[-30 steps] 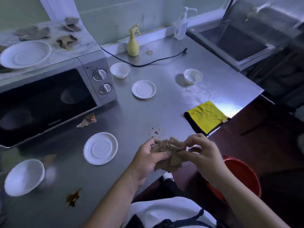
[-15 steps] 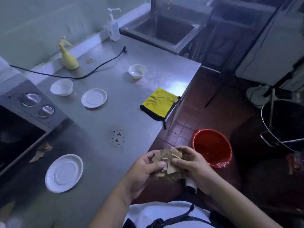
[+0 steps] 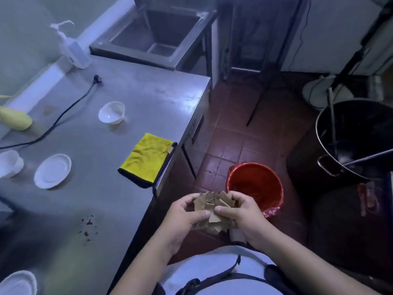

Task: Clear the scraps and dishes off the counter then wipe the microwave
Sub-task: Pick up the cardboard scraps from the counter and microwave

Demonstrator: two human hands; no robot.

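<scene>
Both of my hands hold a bundle of brown paper scraps off the counter's right edge, above the floor. My left hand cups the bundle from the left, and my right hand grips it from the right. A red bin lined with a red bag stands on the floor just beyond my hands. On the steel counter lie a yellow cloth, a white bowl, a small white plate, another bowl at the left edge and a plate at the bottom left. Small crumbs dot the counter.
A black power cord crosses the counter. A yellow spray bottle and a white pump bottle stand by the wall. A steel sink is at the back. A large dark pot with utensils stands on the right.
My view has swung right, away from the microwave, which has left the frame. Both hands carried the scrap bundle from over the counter's edge toward the red bin.
</scene>
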